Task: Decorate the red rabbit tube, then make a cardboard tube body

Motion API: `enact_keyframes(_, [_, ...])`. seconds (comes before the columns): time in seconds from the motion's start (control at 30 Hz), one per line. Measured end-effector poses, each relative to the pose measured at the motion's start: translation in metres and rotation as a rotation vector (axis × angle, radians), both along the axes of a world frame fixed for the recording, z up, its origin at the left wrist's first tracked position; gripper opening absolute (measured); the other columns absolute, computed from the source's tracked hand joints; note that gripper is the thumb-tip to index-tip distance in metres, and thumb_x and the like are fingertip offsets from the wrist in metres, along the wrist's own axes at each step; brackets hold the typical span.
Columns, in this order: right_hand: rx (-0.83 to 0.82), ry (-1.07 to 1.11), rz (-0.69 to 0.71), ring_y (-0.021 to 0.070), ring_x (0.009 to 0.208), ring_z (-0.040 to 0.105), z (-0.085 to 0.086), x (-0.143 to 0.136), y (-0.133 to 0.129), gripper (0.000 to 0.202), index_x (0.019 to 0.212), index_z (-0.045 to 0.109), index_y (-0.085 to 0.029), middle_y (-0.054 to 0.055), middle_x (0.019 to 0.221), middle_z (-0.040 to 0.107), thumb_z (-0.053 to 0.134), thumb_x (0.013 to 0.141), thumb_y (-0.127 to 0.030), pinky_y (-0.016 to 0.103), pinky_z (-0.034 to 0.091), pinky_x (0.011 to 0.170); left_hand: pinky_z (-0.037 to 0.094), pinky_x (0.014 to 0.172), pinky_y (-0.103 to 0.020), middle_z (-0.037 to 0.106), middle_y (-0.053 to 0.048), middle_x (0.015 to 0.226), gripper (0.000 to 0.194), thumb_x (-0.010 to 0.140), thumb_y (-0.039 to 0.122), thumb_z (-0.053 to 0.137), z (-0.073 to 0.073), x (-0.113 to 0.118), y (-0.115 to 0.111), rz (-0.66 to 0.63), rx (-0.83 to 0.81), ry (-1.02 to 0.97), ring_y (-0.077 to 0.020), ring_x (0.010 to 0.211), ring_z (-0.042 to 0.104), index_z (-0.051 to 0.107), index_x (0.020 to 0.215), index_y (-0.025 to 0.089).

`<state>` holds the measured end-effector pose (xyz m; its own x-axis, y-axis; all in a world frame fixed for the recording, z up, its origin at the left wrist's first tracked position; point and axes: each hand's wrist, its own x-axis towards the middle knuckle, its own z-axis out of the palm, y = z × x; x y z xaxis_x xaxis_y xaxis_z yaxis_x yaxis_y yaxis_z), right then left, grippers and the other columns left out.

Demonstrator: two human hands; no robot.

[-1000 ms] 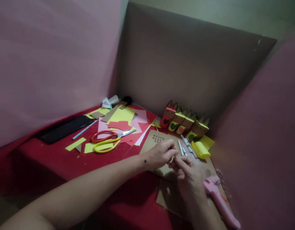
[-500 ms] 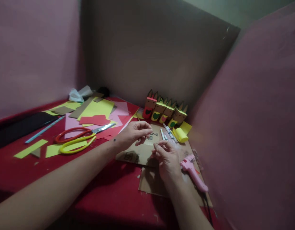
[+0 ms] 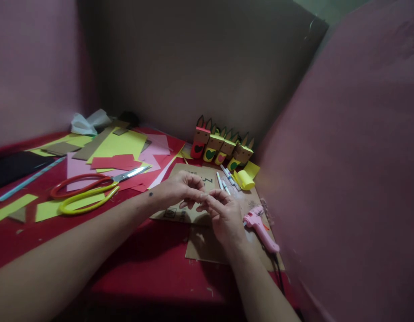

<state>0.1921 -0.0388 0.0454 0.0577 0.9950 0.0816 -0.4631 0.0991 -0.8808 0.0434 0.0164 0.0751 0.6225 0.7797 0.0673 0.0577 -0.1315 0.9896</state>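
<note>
Over the printed cardboard (image 3: 175, 174), the fingertips of my left hand (image 3: 185, 190) and my right hand (image 3: 225, 217) meet in a pinch. Whatever lies between them is too small to make out. To the right of my right hand rests a pink glue gun (image 3: 262, 230). Beyond my hands are several markers (image 3: 227, 174) and a yellow paper roll (image 3: 244, 180). Scissors (image 3: 92, 185) with one red and one yellow handle lie left of my left hand, their blades partly apart.
Several paper-and-cardboard animal figures (image 3: 215, 147) with hearts stand along the back wall. Scraps of yellow paper (image 3: 121, 145), pink paper (image 3: 156, 144) and red paper (image 3: 114, 162) cover the left side. A blue straw-like stick (image 3: 30, 180) lies near a dark flat object (image 3: 15, 170). Walls enclose the red table (image 3: 142, 273).
My hands have come together, with fingertips that were apart now touching. The whole view has shifted a little, so the table things appear farther left and slightly higher.
</note>
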Motion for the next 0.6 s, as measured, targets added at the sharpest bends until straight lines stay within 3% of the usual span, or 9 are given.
enact_keyframes(0.1, [-0.01,0.041,0.031,0.0127,0.06,0.063,0.001,0.001,0.0,0.024,0.08,0.071,-0.016,0.0,0.07,0.068,0.078,0.058,-0.024,0.026,0.055,0.058,0.03,0.04,-0.021,0.055,0.003,0.051,0.016,0.072,0.03,0.066,0.0,0.0,0.0,0.129,0.132,0.024,-0.0076,0.04,0.043,0.059,0.067,0.016])
enact_keyframes(0.23, [-0.064,-0.008,-0.051,0.0091,0.05,0.056,-0.003,0.002,0.003,0.02,0.072,0.068,-0.015,-0.001,0.061,0.064,0.076,0.065,-0.032,0.019,0.047,0.042,0.037,0.053,-0.023,0.056,0.001,0.058,0.016,0.078,0.026,0.058,-0.01,0.008,-0.006,0.294,0.643,0.207,-0.0111,0.055,0.05,0.059,0.065,0.017])
enact_keyframes(0.3, [-0.088,-0.019,-0.076,0.0083,0.046,0.053,-0.004,0.002,0.004,0.019,0.066,0.064,-0.015,-0.002,0.056,0.061,0.077,0.063,-0.029,0.019,0.046,0.039,0.038,0.056,-0.025,0.058,0.0,0.061,0.014,0.08,0.022,0.054,-0.016,0.011,-0.01,0.301,0.79,0.261,-0.0121,0.058,0.052,0.059,0.068,0.017])
enact_keyframes(0.4, [-0.098,-0.011,-0.096,0.0091,0.046,0.054,-0.004,0.001,0.004,0.019,0.066,0.06,-0.016,-0.004,0.054,0.061,0.077,0.059,-0.022,0.02,0.047,0.041,0.042,0.058,-0.024,0.062,-0.001,0.066,0.009,0.081,0.02,0.052,-0.016,0.011,-0.012,0.207,0.715,0.228,-0.0125,0.061,0.055,0.059,0.076,0.017])
enact_keyframes(0.53, [-0.08,0.032,-0.167,0.0098,0.046,0.057,-0.001,0.002,0.004,0.023,0.071,0.056,-0.018,-0.004,0.054,0.062,0.075,0.057,-0.018,0.02,0.047,0.042,0.052,0.062,-0.028,0.066,-0.003,0.076,0.014,0.076,0.016,0.052,-0.006,0.006,-0.007,0.001,0.342,-0.008,-0.0149,0.069,0.063,0.057,0.089,0.017])
enact_keyframes(0.6, [-0.053,0.061,-0.189,0.0111,0.048,0.06,-0.001,0.003,0.005,0.028,0.076,0.055,-0.019,-0.004,0.056,0.064,0.075,0.056,-0.016,0.022,0.05,0.045,0.052,0.055,-0.027,0.065,-0.004,0.078,0.015,0.075,0.018,0.055,-0.003,0.004,-0.002,0.055,0.216,-0.091,-0.0156,0.066,0.064,0.055,0.09,0.017])
